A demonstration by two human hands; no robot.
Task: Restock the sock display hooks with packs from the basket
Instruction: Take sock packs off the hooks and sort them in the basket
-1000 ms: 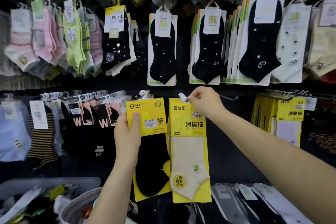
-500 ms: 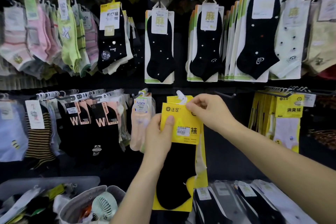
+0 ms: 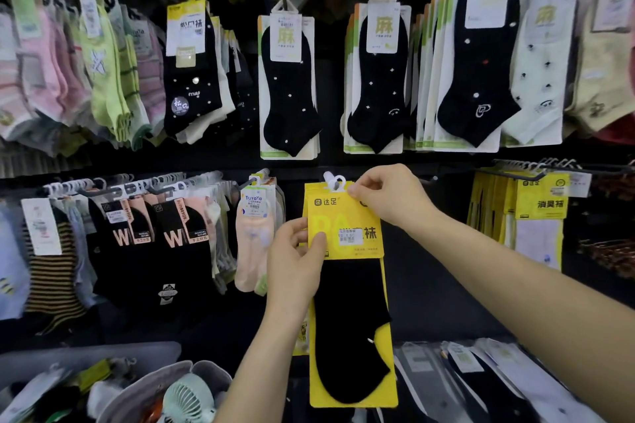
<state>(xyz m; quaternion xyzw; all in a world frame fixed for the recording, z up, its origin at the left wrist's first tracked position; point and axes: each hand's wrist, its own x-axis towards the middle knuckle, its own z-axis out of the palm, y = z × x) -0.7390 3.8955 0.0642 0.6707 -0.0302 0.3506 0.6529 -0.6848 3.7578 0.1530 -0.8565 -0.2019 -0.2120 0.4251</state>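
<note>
The left hand (image 3: 297, 261) is pinching the left edge of the yellow sock pack (image 3: 347, 285), thumb on the front of the card. The right hand (image 3: 391, 197) is gripping the pack's top right corner, just beside its white plastic hanger (image 3: 332, 182). The pack, with a black sock on it, is hanging upright in the lower row, between the peach sock packs (image 3: 252, 237) and the other yellow packs (image 3: 536, 216). The grey basket (image 3: 154, 388) is sitting at the lower left.
</note>
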